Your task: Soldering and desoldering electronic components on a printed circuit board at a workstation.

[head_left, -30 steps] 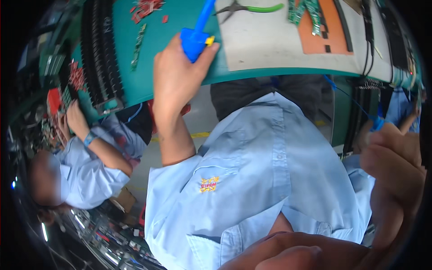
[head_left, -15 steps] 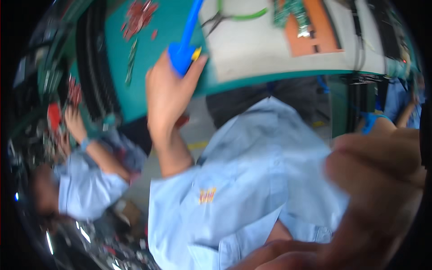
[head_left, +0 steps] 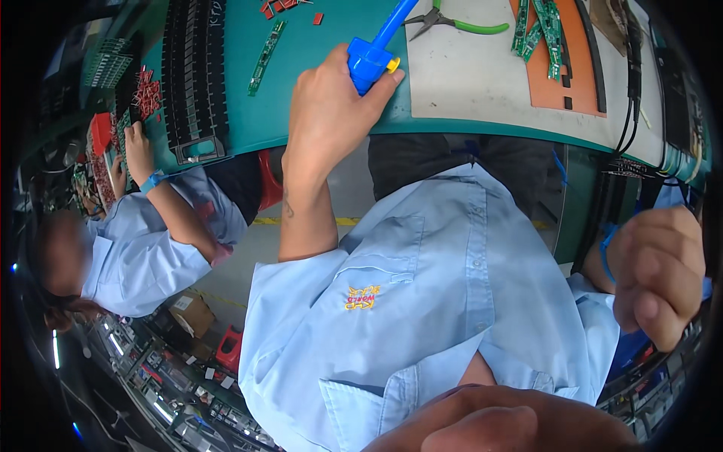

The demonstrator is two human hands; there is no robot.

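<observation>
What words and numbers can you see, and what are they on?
Blue shirt: stitched yellow and red letters on the chest; I won't copy them out.
Black slotted rack: white marks like writing; not copied either.
Cardboard box: marks too small to read.
Green circuit boards: any print too small to read.
Blue tool in the left hand: no writing I can make out.

Wearer's two hands (head_left: 335, 105) (head_left: 657, 271), one blue tool (head_left: 370, 62), one pair of pliers (head_left: 436, 16), at least four narrow green boards (head_left: 267, 58)
</observation>
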